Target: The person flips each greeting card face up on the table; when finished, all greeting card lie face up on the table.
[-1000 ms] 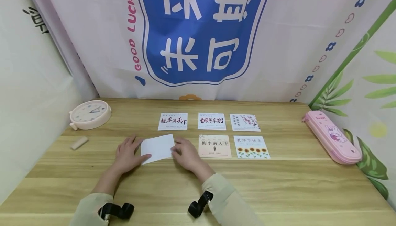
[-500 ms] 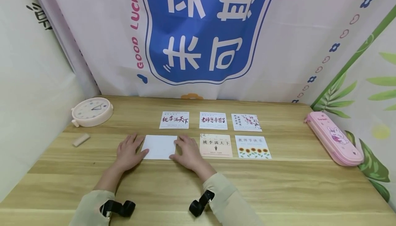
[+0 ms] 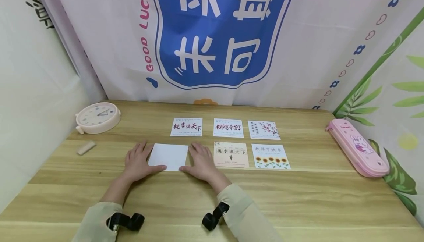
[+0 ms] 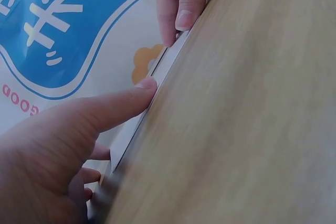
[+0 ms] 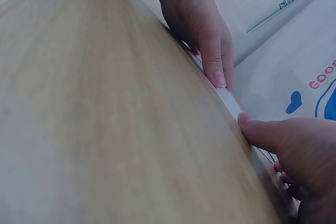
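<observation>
A blank white card (image 3: pixel 168 156) lies flat on the wooden table between both hands, squared to the printed cards. My left hand (image 3: pixel 137 162) rests at its left side, fingers extended and thumb lying over the front left corner. On the opposite side is my right hand (image 3: pixel 202 163), its fingers along the right edge and thumb at the front right corner. Seen low in the left wrist view, the left thumb (image 4: pixel 134 98) presses on the card's near edge. Beyond it are the right hand's fingertips. The right wrist view shows the right thumb (image 5: pixel 254 127) touching the same edge.
Several printed cards lie in two rows: a calligraphy card (image 3: pixel 186 127) behind the blank one, a beige card (image 3: pixel 230 155) right of the right hand, and a sunflower card (image 3: pixel 271 156). A clock (image 3: pixel 98 118) and wooden block (image 3: pixel 86 148) are left; a pink pencil case (image 3: pixel 357 148) is right.
The white card has turned from slanted to straight. The right hand went from pinching its right edge to fingers spread alongside; the left thumb has slid inward along the front edge.
</observation>
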Motion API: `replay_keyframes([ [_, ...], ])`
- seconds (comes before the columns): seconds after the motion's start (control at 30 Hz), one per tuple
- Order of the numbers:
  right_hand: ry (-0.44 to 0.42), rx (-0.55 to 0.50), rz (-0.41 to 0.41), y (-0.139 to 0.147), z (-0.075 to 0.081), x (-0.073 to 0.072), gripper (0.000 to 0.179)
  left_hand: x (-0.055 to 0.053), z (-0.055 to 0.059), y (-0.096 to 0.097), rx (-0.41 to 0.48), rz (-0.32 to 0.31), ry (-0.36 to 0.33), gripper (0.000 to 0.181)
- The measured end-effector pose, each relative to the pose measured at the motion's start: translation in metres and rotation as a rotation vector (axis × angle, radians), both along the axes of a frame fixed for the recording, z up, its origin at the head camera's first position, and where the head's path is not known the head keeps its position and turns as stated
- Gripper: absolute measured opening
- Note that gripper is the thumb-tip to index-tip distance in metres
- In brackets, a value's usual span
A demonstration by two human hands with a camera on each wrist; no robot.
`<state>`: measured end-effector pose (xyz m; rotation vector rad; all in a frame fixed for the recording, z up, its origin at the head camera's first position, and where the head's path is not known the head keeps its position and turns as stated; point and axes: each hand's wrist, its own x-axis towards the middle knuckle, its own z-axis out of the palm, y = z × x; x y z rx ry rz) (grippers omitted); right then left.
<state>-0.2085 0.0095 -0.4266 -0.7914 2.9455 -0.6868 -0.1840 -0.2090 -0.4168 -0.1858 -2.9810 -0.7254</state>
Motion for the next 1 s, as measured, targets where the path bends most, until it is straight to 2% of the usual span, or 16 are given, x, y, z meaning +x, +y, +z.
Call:
replay_keyframes([
  [0.2,0.005,0.0,-0.001,-0.0006,-0.0001,-0.001,0.076,-0.0031,-0.0001,-0.0021,0.055,0.003,-0.029,0.085],
  [0.3,0.005,0.0,-0.002,-0.0008,-0.0002,-0.0012,0.076,-0.0039,0.0003,-0.003,0.126,0.007,-0.03,0.068],
  [0.4,0.001,-0.002,-0.003,-0.0011,0.0,-0.0012,0.077,-0.0045,0.0007,-0.0037,0.195,0.019,0.003,0.047],
  [0.53,-0.004,-0.003,-0.011,-0.0011,-0.0001,-0.0012,0.081,-0.0058,-0.0007,-0.0054,0.235,0.044,0.051,0.031],
  [0.7,-0.004,-0.018,-0.021,-0.0009,-0.0014,-0.0015,0.084,-0.0062,-0.0025,-0.0065,0.254,0.057,0.052,0.027],
  [0.83,0.008,-0.073,-0.025,-0.0007,-0.0017,-0.0016,0.081,-0.0052,-0.0014,-0.0059,0.292,0.068,0.046,0.024],
  [1.0,0.033,-0.195,-0.027,-0.0012,-0.0015,-0.0027,0.066,-0.0046,-0.0009,-0.0044,0.448,0.113,0.049,0.017],
])
